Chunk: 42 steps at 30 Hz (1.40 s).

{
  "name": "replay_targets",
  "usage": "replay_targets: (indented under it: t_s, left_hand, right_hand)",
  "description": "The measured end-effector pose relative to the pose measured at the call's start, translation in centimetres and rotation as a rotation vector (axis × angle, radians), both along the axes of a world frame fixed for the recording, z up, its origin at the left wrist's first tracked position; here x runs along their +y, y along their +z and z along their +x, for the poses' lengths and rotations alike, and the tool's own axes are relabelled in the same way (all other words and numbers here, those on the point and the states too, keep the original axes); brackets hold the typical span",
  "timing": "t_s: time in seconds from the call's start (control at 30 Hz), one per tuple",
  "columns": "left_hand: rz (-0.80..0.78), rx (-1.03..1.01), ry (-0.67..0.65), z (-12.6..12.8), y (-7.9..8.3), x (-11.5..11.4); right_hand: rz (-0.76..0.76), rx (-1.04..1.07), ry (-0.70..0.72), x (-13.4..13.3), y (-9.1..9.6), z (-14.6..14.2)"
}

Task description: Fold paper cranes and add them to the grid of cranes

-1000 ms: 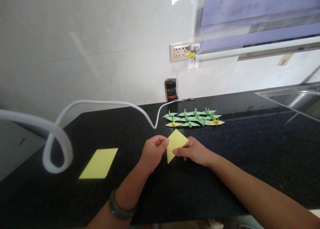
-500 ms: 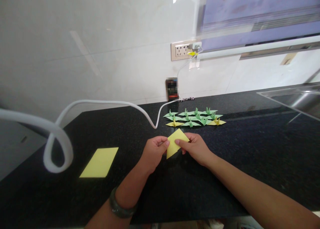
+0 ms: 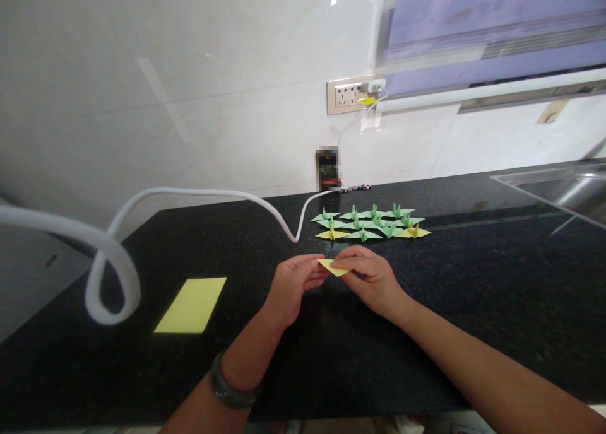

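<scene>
A small folded yellow paper (image 3: 334, 269) is held between both hands just above the black counter (image 3: 473, 282). My left hand (image 3: 292, 284) pinches its left end with closed fingers. My right hand (image 3: 369, 276) covers its right part, thumb and fingers pinched on it. Only a thin yellow wedge of the paper shows between the hands. Just beyond them lies a group of several green and yellow paper cranes (image 3: 372, 222).
A flat yellow sheet (image 3: 191, 304) lies on the counter to the left. A thick white cable (image 3: 113, 257) loops over the left side and runs to a device by the wall. A wall socket (image 3: 348, 95) and a steel sink (image 3: 558, 185) are farther off.
The yellow paper was upright as a broad triangle; now it is tipped nearly flat and mostly hidden. My right hand has moved up over it.
</scene>
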State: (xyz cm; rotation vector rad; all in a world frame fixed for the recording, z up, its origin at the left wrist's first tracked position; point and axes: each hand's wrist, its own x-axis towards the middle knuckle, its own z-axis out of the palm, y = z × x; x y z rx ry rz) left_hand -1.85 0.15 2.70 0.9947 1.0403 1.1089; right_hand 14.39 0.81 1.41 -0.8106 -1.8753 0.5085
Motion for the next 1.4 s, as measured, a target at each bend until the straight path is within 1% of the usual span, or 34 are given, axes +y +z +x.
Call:
replay_targets:
  t_s: [0.1,0.23,0.37,0.53,0.7,0.9,1.17,1.27,1.4]
  left_hand:
    - [-0.034,-0.094,0.008,0.0,-0.3,0.2]
    - [-0.042,-0.129,0.047,-0.1,-0.5,0.4]
    - [-0.009,-0.149,0.06,-0.1,-0.4,0.3]
    - [-0.022,-0.102,0.038,0.0,-0.4,0.2]
    - [0.008,-0.021,-0.018,0.2,-0.6,-0.2]
    - [0.003,0.084,-0.081,0.6,-0.3,-0.4]
    - [-0.038,0.233,-0.138,0.9,-0.1,-0.6]
    - [-0.035,0.239,-0.154,0.9,-0.2,-0.7]
    - [-0.034,0.226,-0.14,1.0,-0.4,-0.7]
  right_hand:
    - [0.044,-0.023,-0.003,0.1,-0.3,0.0]
    - [0.085,-0.066,-0.003,0.0,-0.5,-0.1]
    - [0.099,-0.11,-0.015,-0.2,-0.3,-0.1]
    - [0.005,-0.031,-0.103,-0.2,0.0,-0.3]
    - [-0.138,0.053,-0.144,0.1,-0.6,-0.5]
    - [-0.243,0.067,-0.228,0.3,-1.2,-0.6]
    - [-0.25,0.049,-0.19,0.2,-0.9,-0.6]
    - [-0.281,0.068,-0.179,0.0,-0.8,-0.7]
    - [-0.354,0.132,-0.191,-0.1,-1.1,-0.8]
